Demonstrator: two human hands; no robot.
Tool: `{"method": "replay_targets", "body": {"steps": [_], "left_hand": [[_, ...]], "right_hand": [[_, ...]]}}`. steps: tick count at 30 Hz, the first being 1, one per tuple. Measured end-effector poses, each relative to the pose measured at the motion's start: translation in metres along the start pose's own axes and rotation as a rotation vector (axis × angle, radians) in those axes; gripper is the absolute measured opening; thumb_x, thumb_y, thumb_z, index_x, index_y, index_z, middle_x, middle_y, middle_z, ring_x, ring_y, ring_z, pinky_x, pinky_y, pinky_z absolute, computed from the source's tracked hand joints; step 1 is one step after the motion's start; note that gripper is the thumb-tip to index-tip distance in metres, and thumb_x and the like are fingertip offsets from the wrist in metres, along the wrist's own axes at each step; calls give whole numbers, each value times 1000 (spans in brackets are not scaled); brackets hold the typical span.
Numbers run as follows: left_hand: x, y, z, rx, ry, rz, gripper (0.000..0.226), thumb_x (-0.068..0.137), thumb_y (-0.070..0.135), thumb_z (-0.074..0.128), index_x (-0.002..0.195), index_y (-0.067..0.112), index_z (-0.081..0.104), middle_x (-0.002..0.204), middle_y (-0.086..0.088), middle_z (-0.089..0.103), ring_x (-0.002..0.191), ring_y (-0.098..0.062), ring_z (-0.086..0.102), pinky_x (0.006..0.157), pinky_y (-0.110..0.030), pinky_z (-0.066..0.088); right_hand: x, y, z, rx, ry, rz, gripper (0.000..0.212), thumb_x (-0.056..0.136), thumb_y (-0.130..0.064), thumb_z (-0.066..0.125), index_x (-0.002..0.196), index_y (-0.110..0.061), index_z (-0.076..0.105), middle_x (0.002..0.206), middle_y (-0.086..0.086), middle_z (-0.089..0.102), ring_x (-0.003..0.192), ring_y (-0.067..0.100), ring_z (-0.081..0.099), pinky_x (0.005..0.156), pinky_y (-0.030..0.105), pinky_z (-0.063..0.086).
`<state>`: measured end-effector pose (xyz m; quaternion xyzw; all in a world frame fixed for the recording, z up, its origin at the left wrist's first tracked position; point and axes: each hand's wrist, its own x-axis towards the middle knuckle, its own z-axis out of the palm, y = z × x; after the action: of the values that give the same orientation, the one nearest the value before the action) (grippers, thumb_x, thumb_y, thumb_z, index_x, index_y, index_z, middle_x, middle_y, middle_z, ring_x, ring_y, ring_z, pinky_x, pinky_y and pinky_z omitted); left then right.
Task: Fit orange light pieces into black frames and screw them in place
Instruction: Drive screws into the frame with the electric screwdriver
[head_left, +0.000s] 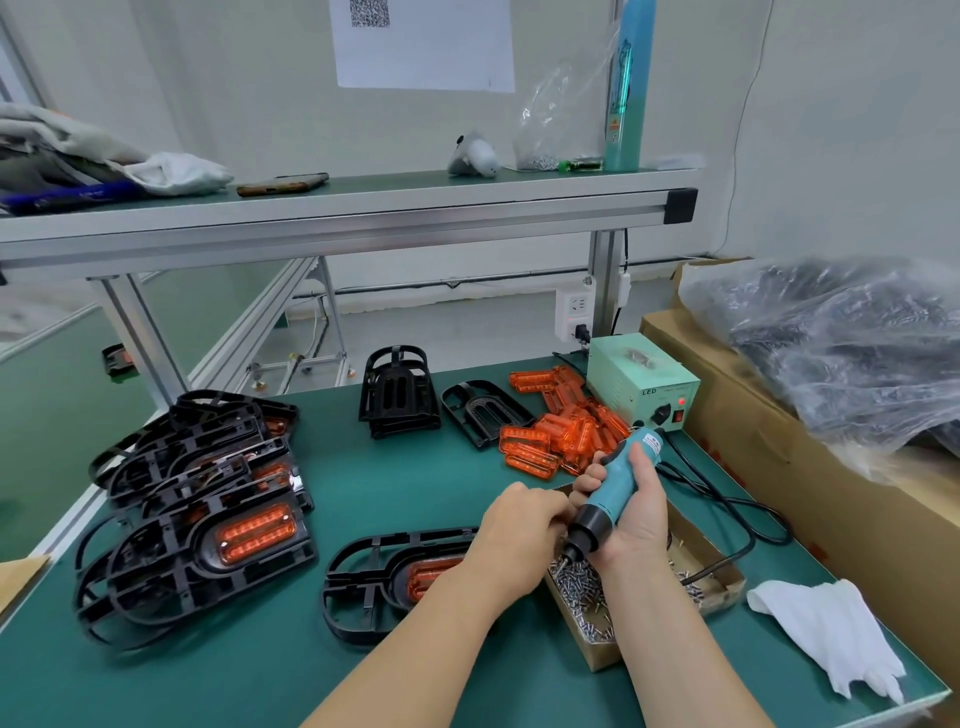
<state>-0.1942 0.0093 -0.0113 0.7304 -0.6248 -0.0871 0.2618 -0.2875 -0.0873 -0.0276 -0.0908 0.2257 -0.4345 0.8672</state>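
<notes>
Several frames (208, 535) left of our fingers (550, 512) look done; right fingers (595, 473) wrap the screwdriver (613, 483), left unclear; orange pieces (561, 436) remain.

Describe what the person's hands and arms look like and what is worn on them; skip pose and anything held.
Both the left hand and the right hand are bare: no gloves, rings or watch show. The left forearm and right forearm are uncovered up to the frame's edge, with no sleeve, wristband or cable on them.
</notes>
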Motion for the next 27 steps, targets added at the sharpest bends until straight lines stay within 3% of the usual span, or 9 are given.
{"method": "replay_targets", "body": {"steps": [2, 5, 9, 10, 13, 17, 20, 24, 27], "left_hand": [[-2, 3, -1, -29, 0, -9, 14, 88, 11, 57, 91, 21, 67, 69, 10, 50, 78, -18, 39, 68, -32, 30], [-3, 8, -3, -80, 7, -80, 21, 82, 9, 61, 95, 22, 71, 85, 2, 68, 82, -19, 52, 71, -30, 39], [-5, 12, -7, -284, 61, -211, 20, 84, 5, 64, 96, 18, 72, 83, 5, 67, 73, -8, 57, 60, -5, 38], [-6, 12, -9, -334, 85, -236, 15, 85, 7, 66, 93, 18, 72, 81, 6, 66, 71, -4, 57, 60, -4, 39], [-15, 7, -12, -527, 146, -315, 8, 87, 11, 69, 87, 19, 70, 81, 3, 69, 69, -2, 61, 63, -9, 44], [-36, 1, -15, -975, 197, -486, 15, 86, -5, 67, 88, 10, 71, 79, -10, 71, 70, -13, 69, 69, -25, 55], [-50, -4, -18, -1223, 281, -582, 14, 85, -10, 67, 92, 2, 70, 78, -12, 72, 73, -20, 71, 69, -27, 57], [-62, -3, -24, -1435, 372, -623, 13, 85, -12, 66, 96, -4, 68, 80, -14, 71, 73, -22, 71, 66, -27, 59], [-66, -4, -27, -1469, 449, -644, 13, 84, -13, 66, 95, -5, 66, 79, -15, 69, 72, -23, 71, 66, -28, 59]], "right_hand": [[-1, 0, 0, 6, -3, -6, 38, 92, -49, 64, 88, -12, 59, 65, -3, 54, 47, 9, 50, 41, 18, 41], [-2, 0, 0, 4, 1, -13, 38, 92, -49, 64, 88, -12, 59, 65, -3, 54, 48, 9, 50, 41, 18, 40], [-4, 0, 1, 7, 8, -9, 38, 91, -49, 65, 89, -12, 60, 65, -4, 55, 47, 9, 50, 41, 18, 41], [-4, 0, 1, 5, 9, -13, 38, 91, -49, 66, 89, -12, 60, 65, -4, 55, 47, 8, 50, 41, 18, 41], [-5, 1, 3, -14, 22, -31, 37, 92, -50, 65, 91, -13, 62, 65, -5, 55, 47, 8, 51, 41, 17, 42], [-3, 4, 14, -9, 96, -134, 28, 91, -41, 71, 93, -15, 61, 71, -4, 57, 55, 7, 51, 47, 16, 46], [-1, 5, 23, 24, 146, -237, 20, 91, -30, 73, 91, -17, 59, 71, -6, 60, 56, 5, 54, 50, 15, 48], [-1, 12, 34, -6, 229, -296, 16, 90, -24, 76, 88, -19, 61, 61, -8, 63, 49, 3, 58, 46, 16, 49], [0, 21, 39, -45, 276, -313, 17, 88, -26, 77, 89, -18, 62, 64, -6, 62, 51, 4, 58, 51, 19, 50]]}}
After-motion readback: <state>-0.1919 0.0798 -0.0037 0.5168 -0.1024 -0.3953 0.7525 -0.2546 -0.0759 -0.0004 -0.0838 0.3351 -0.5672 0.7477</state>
